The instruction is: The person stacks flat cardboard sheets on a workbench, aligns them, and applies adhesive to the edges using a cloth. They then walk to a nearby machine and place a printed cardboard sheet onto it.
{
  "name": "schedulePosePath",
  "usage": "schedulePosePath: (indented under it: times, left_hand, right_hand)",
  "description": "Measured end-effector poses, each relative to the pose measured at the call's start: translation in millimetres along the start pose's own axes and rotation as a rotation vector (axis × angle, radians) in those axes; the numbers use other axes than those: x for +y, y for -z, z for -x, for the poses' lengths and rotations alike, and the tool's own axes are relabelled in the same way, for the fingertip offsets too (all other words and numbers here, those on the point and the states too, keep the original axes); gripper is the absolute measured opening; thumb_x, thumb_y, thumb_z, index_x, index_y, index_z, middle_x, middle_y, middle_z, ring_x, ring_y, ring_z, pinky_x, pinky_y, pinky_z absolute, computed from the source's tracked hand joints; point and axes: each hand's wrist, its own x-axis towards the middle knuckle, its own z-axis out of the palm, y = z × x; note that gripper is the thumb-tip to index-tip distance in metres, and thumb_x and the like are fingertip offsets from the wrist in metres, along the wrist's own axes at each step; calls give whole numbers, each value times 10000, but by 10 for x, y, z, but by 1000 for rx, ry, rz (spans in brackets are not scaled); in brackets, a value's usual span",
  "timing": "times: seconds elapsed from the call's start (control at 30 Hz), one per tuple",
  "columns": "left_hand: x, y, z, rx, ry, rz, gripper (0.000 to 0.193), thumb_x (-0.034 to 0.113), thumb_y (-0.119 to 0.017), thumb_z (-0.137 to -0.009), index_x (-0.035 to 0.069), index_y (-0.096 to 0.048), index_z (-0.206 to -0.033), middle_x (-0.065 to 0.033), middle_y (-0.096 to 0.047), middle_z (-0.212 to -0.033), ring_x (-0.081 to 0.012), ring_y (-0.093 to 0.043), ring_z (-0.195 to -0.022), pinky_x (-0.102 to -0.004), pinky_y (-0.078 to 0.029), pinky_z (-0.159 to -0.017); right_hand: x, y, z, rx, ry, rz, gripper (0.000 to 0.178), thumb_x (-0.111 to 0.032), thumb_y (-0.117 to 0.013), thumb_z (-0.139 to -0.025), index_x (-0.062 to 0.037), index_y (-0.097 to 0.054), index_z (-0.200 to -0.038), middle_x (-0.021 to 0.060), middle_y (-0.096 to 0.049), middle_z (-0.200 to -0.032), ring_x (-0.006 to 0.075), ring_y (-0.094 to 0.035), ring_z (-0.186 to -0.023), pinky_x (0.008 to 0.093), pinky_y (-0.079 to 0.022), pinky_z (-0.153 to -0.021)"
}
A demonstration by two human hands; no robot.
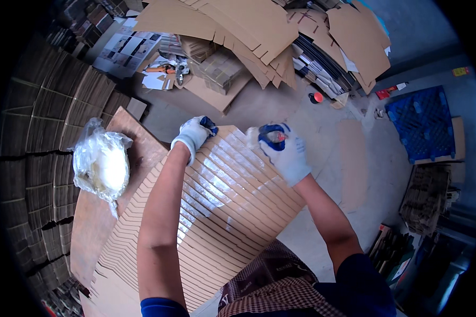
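Note:
A fanned row of overlapping brown cardboard sheets lies in front of me, with a shiny, whitish wet coating across its middle and far part. My left hand, in a white glove with blue fingertips, is closed at the far left edge of the sheets. On the right, my right hand, in a matching glove, is closed around a tool with a pale, fuzzy, blurred end, apparently a brush. This hand is above the far right edge of the fan. A plastic-lined bowl of white paste stands to the left.
The fan rests on a brown board table. Tied cardboard stacks line the left side. Large flat sheets and a bundled pile are at the back. A blue pallet leans at the right, beyond the concrete floor.

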Motion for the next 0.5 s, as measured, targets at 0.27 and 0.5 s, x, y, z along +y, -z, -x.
schedulePosePath:
  times: [0.27, 0.5]
  left_hand:
    - [-30, 0, 55, 36, -16, -12, 201, 304, -735, -841, 136, -751, -950, -119, -739, -975, -301, -682, -973, -384, -508, -893]
    - [32, -20, 13, 16, 4, -22, 213, 297, -745, -844, 144, -742, -991, -110, -740, -1009, -306, -678, -1005, -378, -503, -910]
  right_hand:
    - [30, 292, 335, -153, -96, -5, 402, -275, -795, -778, -67, -642, -1087, 154, -661, -1079, 362, -659, -957, 410, -534, -846]
    - [425, 548, 537, -157, -113, 443, 372, -265, -775, -794, -66, -627, -1071, 146, -608, -1049, 388, -638, -944, 430, -532, -815]
